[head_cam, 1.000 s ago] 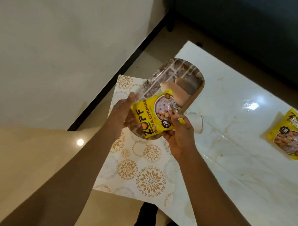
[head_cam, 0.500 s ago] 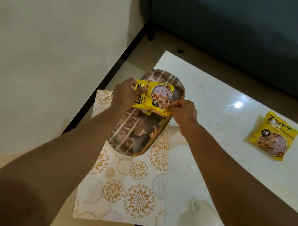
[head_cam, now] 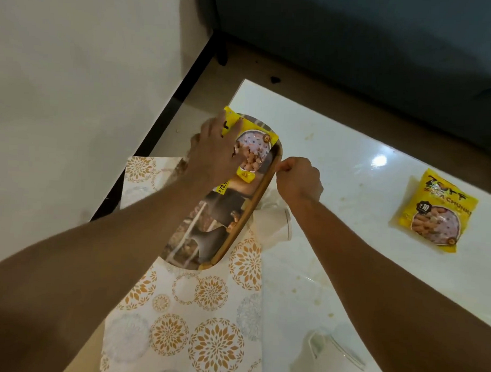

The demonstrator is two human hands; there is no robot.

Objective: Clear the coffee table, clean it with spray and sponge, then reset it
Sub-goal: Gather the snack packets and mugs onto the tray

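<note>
Pressing flat, left hand should seat packet inside tray while right hand, pinching its rim, steadies it.

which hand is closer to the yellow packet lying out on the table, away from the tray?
Right. The right hand is at the tray rim, apart from that packet. The left hand is farther, resting on the packet in the tray.

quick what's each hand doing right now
left hand: open, fingers pressing the yellow snack packet onto the tray
right hand: shut, pinching the tray's rim
</note>
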